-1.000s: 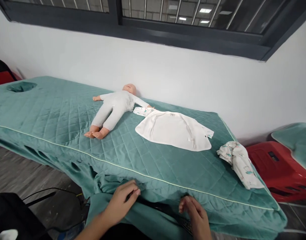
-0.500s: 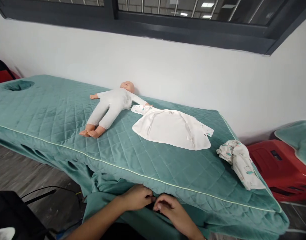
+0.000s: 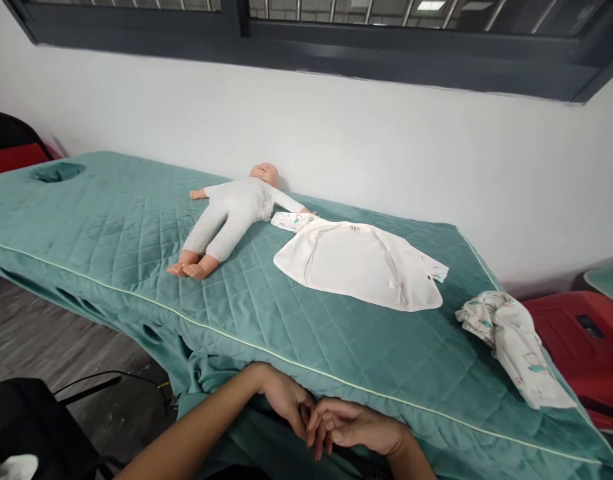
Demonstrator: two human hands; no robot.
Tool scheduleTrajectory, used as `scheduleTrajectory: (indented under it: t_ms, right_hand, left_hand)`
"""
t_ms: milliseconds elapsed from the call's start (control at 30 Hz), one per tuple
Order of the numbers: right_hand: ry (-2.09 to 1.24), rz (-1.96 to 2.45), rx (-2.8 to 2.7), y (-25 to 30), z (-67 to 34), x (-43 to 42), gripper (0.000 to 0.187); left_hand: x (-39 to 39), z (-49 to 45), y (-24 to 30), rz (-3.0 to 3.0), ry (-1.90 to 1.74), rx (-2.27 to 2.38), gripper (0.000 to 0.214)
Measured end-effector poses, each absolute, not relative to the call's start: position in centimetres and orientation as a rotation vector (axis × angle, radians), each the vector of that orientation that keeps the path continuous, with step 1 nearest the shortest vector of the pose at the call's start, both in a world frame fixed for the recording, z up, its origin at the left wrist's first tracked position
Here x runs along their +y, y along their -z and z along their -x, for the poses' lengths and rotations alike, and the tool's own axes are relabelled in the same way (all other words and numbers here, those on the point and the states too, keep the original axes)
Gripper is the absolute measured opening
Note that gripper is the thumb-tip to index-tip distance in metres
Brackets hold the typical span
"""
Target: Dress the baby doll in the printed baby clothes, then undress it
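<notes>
My left hand and my right hand meet at the near edge of the teal quilted bed, just below its pale piping. The left fingers curl down against the right fingers, which lie loosely stretched; I cannot see whether anything is between them. A baby doll in a white suit lies on its back near the wall. Beside it a white baby garment is spread flat. A crumpled patterned cloth lies at the bed's right end.
The bed stands against a white wall under a dark window frame and has a face hole at its far left. A red plastic stool stands to the right. A black object and a cable lie on the floor at the lower left.
My hands, apart a second ago at the bed's edge, have come together and now touch. The view has shifted slightly left.
</notes>
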State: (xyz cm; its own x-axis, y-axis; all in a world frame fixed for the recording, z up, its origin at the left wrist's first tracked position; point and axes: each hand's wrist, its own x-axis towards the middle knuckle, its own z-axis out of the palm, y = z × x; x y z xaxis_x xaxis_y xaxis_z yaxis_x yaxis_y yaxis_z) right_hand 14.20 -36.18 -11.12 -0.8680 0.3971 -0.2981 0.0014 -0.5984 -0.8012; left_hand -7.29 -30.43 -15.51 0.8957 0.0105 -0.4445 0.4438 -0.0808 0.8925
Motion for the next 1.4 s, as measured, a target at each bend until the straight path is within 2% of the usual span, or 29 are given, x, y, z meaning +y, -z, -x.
scheduleTrajectory:
  t_ms: [133,300,467,800,1067,1300,1400]
  right_hand:
    - [-2.495,0.780,-1.274,12.4,-14.1,-37.2,0.048]
    - [-2.479,0.866,-1.418,12.1,-15.2,-37.6,0.050]
    - [-2.605,0.703,-1.368,10.0,-16.0,-35.9,0.062]
    - [-2.649,0.666,-1.306,10.7,-15.6,-35.8,0.057]
    - [-2.782,0.595,-1.392,10.4,-15.2,-34.9,0.059]
    - [-2.790,0.643,-1.462,9.8,-14.3,-34.3,0.056]
    - [-2.693,0.753,-1.483,10.3,-14.2,-35.1,0.056]
  left_hand:
    - [-31.0,7.2,15.7,-1.609,0.433,0.369,0.031]
    - [-31.1,8.0,13.3,-1.762,0.554,0.419,0.027]
    - [-29.5,8.3,11.7,-1.341,0.676,0.367,0.030]
    - [-29.3,8.3,13.4,-1.339,0.578,0.324,0.030]
    - [-28.9,7.8,13.0,-1.264,0.553,0.290,0.039]
    - [-28.9,7.4,12.3,-1.240,0.553,0.336,0.027]
    - [-29.3,7.5,11.1,-1.362,0.604,0.327,0.019]
